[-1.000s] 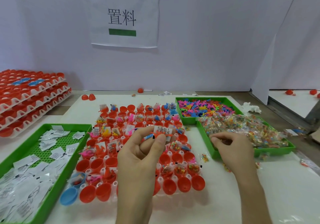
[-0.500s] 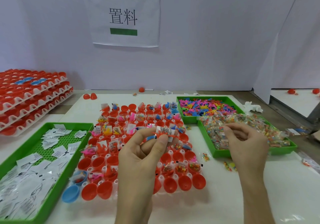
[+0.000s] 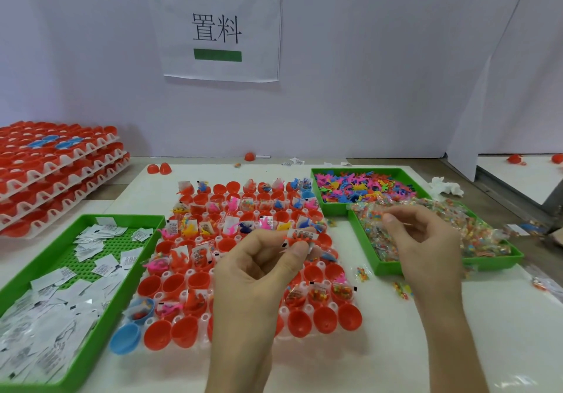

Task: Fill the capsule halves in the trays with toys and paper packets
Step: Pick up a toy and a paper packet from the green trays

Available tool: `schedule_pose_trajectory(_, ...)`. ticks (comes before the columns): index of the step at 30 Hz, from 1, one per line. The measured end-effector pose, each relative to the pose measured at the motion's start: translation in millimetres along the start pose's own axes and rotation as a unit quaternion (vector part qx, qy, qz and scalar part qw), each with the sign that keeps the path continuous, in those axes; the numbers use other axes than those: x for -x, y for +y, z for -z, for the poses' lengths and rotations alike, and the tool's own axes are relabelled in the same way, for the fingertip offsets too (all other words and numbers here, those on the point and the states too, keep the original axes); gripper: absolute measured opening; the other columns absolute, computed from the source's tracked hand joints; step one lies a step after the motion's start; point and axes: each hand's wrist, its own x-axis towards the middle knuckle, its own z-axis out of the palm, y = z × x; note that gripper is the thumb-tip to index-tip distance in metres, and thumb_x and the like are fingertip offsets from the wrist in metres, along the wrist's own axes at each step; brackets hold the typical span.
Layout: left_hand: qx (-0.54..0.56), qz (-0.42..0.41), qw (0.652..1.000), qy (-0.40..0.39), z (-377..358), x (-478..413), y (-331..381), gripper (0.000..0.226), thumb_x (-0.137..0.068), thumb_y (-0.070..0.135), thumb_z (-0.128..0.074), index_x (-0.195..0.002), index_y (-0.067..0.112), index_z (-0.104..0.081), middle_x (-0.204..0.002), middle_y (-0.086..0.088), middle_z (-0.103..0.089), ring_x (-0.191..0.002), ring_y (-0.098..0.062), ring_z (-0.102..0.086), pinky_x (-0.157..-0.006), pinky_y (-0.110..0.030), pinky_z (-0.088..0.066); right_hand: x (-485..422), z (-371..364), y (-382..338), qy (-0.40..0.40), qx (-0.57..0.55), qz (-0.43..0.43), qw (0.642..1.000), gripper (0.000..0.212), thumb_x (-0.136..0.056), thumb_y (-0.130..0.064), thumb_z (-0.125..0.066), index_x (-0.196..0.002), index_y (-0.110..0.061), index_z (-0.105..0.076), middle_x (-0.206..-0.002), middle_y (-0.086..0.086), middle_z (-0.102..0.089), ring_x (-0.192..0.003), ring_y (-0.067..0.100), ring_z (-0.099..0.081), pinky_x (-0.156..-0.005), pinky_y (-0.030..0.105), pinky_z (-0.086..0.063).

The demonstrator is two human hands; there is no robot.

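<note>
Red capsule halves (image 3: 324, 319) stand in rows in a white tray (image 3: 284, 310) at the middle of the bench. The far rows already carry toys and slips, while many cups towards the bench's front edge gape empty.

The left hand (image 3: 259, 274) hovers above the middle rows, thumb and forefinger pinching a paper packet (image 3: 304, 235) together with a small orange toy (image 3: 289, 239). The right hand (image 3: 426, 240) is raised over the green tray of clear bead packets (image 3: 487, 260) on the right side of the bench. Its fingers are curled in, but whether they have caught a packet I cannot tell.

Behind that tray sits the tray of coloured toy figures (image 3: 359, 169), and the tray of loose paper packets (image 3: 122, 216) lies along the left edge.

To my eye this is the loading step: one set is gathered and a bead packet is perhaps being added. The next move calls for bringing the pinched pair down into an empty cup and letting go cleanly. The slips look light and stand proud, so a careless brush could tip the neighbours out.
</note>
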Motion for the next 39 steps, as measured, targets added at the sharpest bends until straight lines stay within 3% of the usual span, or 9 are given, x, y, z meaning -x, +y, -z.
schedule_pose_trajectory(2, -0.003, -0.002, 1.0, -0.003, -0.8, 0.3, 1.3, 0.023, -0.057, 0.036, -0.077, -0.079, 0.029, -0.077, -0.079, -0.005, -0.078, -0.079, -0.014, -0.077, -0.067, -0.01, -0.053, 4.5, -3.6, -12.7, -0.054, -0.056, 0.002, 0.997, 0.018, -0.09, -0.002, -0.068, -0.089, -0.019, -0.073, -0.082, -0.002, -0.075, -0.076, 0.015, -0.073, -0.071, 0.028, -0.059)
schedule_pose_trajectory(10, -0.036, -0.026, 0.998, -0.051, -1.1, 3.0, 5.0, 0.017, -0.057, 0.032, -0.082, -0.072, 0.026, -0.077, -0.074, -0.006, -0.077, -0.073, -0.023, -0.077, -0.065, -0.02, -0.058, 27.9, -14.2, -65.7, -0.212, -0.145, 0.045, 0.965, 0.022, -0.084, 0.002, -0.072, -0.091, -0.018, -0.078, -0.084, -0.001, -0.077, -0.078, 0.012, -0.074, -0.069, 0.018, -0.056)
schedule_pose_trajectory(13, -0.031, -0.034, 0.998, -0.045, -1.4, 3.8, 7.1, 0.017, -0.056, 0.028, -0.083, -0.07, 0.023, -0.074, -0.07, -0.004, -0.075, -0.068, -0.023, -0.076, -0.062, -0.019, -0.057, 32.8, -12.4, -76.4, -0.233, -0.168, 0.056, 0.956, 0.02, -0.082, 0.002, -0.073, -0.09, -0.016, -0.078, -0.083, 0.0, -0.077, -0.08, 0.012, -0.074, -0.07, 0.017, -0.056)
schedule_pose_trajectory(18, -0.036, -0.042, 0.998, -0.021, 0.1, 3.7, 9.2, 0.021, -0.051, 0.034, -0.083, -0.068, 0.027, -0.072, -0.069, -0.007, -0.075, -0.069, -0.021, -0.076, -0.061, -0.018, -0.057, 33.8, -8.3, -83.8, -0.262, -0.161, 0.061, 0.95, 0.014, -0.076, -0.017, -0.071, -0.087, -0.018, -0.079, -0.083, -0.003, -0.077, -0.08, 0.007, -0.073, -0.068, 0.014, -0.053)
schedule_pose_trajectory(23, -0.024, -0.033, 0.998, -0.039, 1.5, 3.8, 9.3, 0.015, -0.056, 0.021, -0.082, -0.066, 0.024, -0.072, -0.067, -0.009, -0.075, -0.063, -0.023, -0.076, -0.06, -0.018, -0.057, 33.2, -6.7, -79.9, -0.302, -0.138, 0.065, 0.941, 0.018, -0.085, -0.006, -0.072, -0.09, -0.022, -0.081, -0.09, -0.002, -0.078, -0.091, 0.013, -0.074, -0.075, 0.02, -0.057)
schedule_pose_trajectory(29, -0.044, -0.025, 0.998, -0.035, 7.7, 2.1, 8.7, 0.031, -0.055, 0.03, -0.087, -0.08, 0.026, -0.069, -0.061, -0.005, -0.069, -0.061, -0.026, -0.074, -0.062, -0.021, -0.057, 34.3, -5.4, -82.4, -0.346, -0.132, 0.053, 0.928, 0.014, -0.082, -0.019, -0.075, -0.092, -0.026, -0.08, -0.093, -0.001, -0.077, -0.09, 0.015, -0.074, -0.075, 0.022, -0.058)
schedule_pose_trajectory(34, -0.062, -0.009, 0.996, -0.066, 13.7, 1.4, 7.9, 0.025, -0.055, 0.029, -0.086, -0.073, 0.021, -0.071, -0.064, -0.009, -0.07, -0.062, -0.024, -0.074, -0.061, -0.022, -0.057, 34.7, -5.3, -81.3, -0.362, -0.124, 0.062, 0.922, 0.015, -0.079, -0.019, -0.076, -0.093, -0.017, -0.081, -0.086, 0.002, -0.077, -0.084, 0.019, -0.074, -0.071, 0.024, -0.058)
schedule_pose_trajectory(39, -0.064, 0.013, 0.99, -0.122, 22.3, -0.4, 9.9, 0.024, -0.063, 0.029, -0.092, -0.077, 0.02, -0.075, -0.073, -0.007, -0.072, -0.074, -0.023, -0.073, -0.068, -0.021, -0.057, 33.3, -5.3, -81.0, -0.351, -0.13, 0.057, 0.926, 0.018, -0.078, -0.017, -0.073, -0.093, -0.023, -0.081, -0.086, -0.002, -0.078, -0.085, 0.015, -0.075, -0.071, 0.021, -0.058)
